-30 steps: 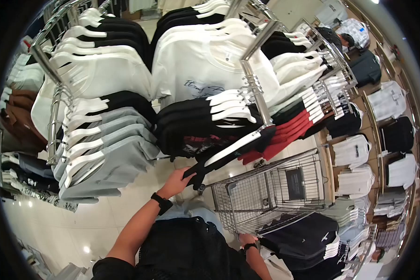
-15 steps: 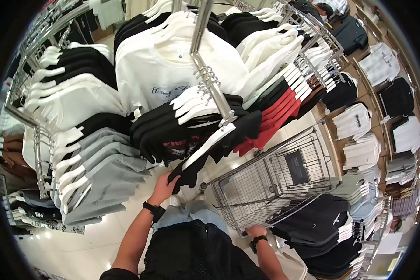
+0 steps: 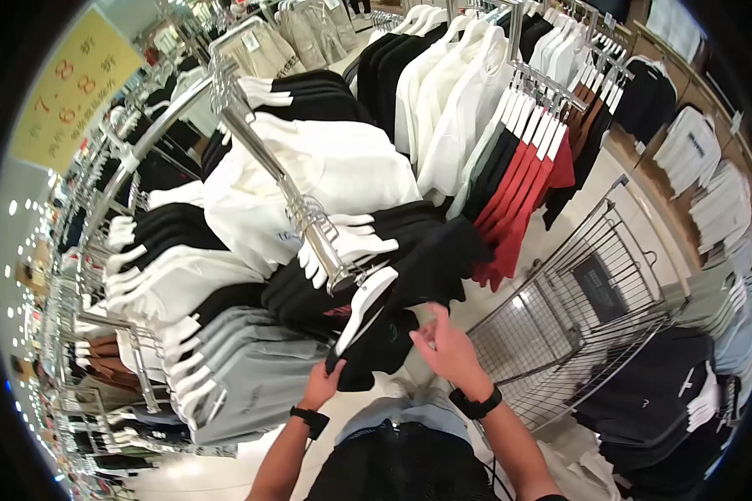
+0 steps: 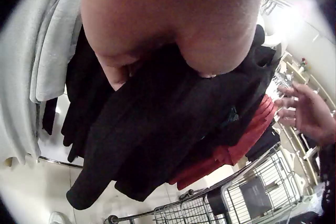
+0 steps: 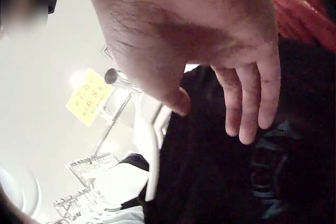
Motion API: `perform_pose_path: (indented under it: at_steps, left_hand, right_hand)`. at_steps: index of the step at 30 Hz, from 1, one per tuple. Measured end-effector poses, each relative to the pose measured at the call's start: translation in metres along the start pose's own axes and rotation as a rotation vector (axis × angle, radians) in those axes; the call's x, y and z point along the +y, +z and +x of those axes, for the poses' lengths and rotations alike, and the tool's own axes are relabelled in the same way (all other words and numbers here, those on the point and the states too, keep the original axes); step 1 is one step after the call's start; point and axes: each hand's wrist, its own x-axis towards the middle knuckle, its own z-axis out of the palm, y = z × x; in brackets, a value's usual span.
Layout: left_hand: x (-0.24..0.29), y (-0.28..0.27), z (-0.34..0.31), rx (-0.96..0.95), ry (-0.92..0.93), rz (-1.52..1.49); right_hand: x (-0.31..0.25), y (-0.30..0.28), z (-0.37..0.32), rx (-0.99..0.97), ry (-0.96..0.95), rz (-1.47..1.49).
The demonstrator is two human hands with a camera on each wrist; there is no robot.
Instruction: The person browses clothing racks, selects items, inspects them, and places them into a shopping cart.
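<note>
A black shirt [image 3: 430, 259] with lettering on its front hangs from a white hanger [image 3: 368, 302] at the rack's near end. My left hand [image 3: 322, 386] pinches the shirt's shoulder by the hanger's lower end; in the left wrist view the hand [image 4: 173, 19] grips the dark cloth [image 4: 152, 108], part of its fingers hidden. My right hand [image 3: 451, 351] is raised just in front of the shirt, fingers loosely bent, holding nothing. The right wrist view shows that hand [image 5: 210, 40] before the teal lettering [image 5: 270, 171], its thumb apart from the fingers; whether it touches the cloth I cannot tell.
A wire shopping cart [image 3: 560, 326] stands to the right. Grey shirts [image 3: 259, 367] hang at left, red shirts [image 3: 518, 196] beyond the black one. A metal rail [image 3: 263, 159] ends close in front, and a yellow sign [image 3: 71, 88] hangs upper left.
My right hand has let go of the cart and come up beside the black shirt. My left hand keeps its grip on the shoulder. The head view has shifted, and the shirt's front now faces me more.
</note>
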Motion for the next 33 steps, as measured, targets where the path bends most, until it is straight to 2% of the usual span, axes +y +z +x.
perform_pose_path:
  at_steps: [1,2,3,5,7,8,9,12,13,15,17,18,19,21,22,25,27,28,31,33]
  left_hand:
    - [0.004,-0.001,-0.002,-0.003,-0.015,-0.026]
    - [0.006,-0.004,-0.004,-0.016,-0.018,-0.043]
    - [-0.01,-0.006,-0.004,-0.032,-0.03,0.035]
    - [0.009,-0.006,-0.007,-0.017,-0.055,0.016]
    - [0.009,-0.01,-0.005,-0.046,-0.11,0.059]
    - [0.008,-0.01,-0.005,-0.073,-0.167,0.096]
    - [0.006,-0.009,-0.005,-0.072,-0.172,0.083]
    - [0.003,-0.012,0.003,-0.047,-0.061,-0.092]
    - [0.005,-0.016,0.006,-0.08,-0.076,-0.064]
    - [0.013,-0.03,0.012,-0.134,-0.079,-0.051]
    - [0.022,-0.044,0.016,-0.194,0.013,0.132]
    - [0.023,-0.047,0.018,-0.155,0.111,0.117]
    - [0.034,-0.055,0.02,-0.194,0.139,0.101]
    - [0.039,-0.064,0.023,-0.386,0.008,0.128]
    - [0.038,-0.066,0.024,-0.42,0.041,0.093]
    - [0.026,-0.066,0.032,-0.46,0.091,0.044]
    - [0.022,-0.069,0.039,-0.438,0.133,0.059]
    - [0.021,-0.072,0.043,-0.456,0.118,0.046]
    - [0.011,-0.081,0.051,-0.505,0.08,0.022]
    - [-0.013,-0.076,0.053,-0.46,0.155,0.07]
  right_hand:
    - [-0.024,-0.004,0.012,0.024,0.001,0.16]
    - [-0.034,-0.003,0.027,0.029,-0.006,0.18]
    - [-0.042,-0.003,0.04,0.066,-0.073,0.143]
    - [-0.051,0.001,0.056,0.106,-0.134,0.106]
    - [-0.053,0.009,0.068,0.167,-0.218,-0.236]
    - [-0.05,0.017,0.073,0.236,-0.221,-0.218]
    - [-0.046,0.024,0.076,0.227,-0.223,-0.229]
    - [-0.041,0.035,0.086,0.337,-0.215,-0.146]
    - [-0.041,0.034,0.086,0.341,-0.218,-0.165]
    - [-0.048,0.027,0.085,0.279,-0.096,-0.067]
    - [-0.055,0.025,0.084,0.301,-0.096,-0.06]
    - [-0.059,0.024,0.081,0.257,-0.077,-0.063]
    - [-0.071,0.021,0.078,0.208,-0.057,-0.069]
    - [-0.099,0.023,0.064,0.189,-0.103,-0.175]
    - [-0.11,0.027,0.058,0.195,-0.138,-0.206]
    - [-0.116,0.047,0.048,0.166,-0.185,-0.304]
    - [-0.11,0.065,0.05,0.313,-0.268,-0.337]
    - [-0.122,0.066,0.047,0.263,-0.14,-0.298]
    - [-0.127,0.071,0.045,0.261,-0.09,-0.325]
    - [-0.127,0.076,0.045,0.25,-0.084,-0.325]
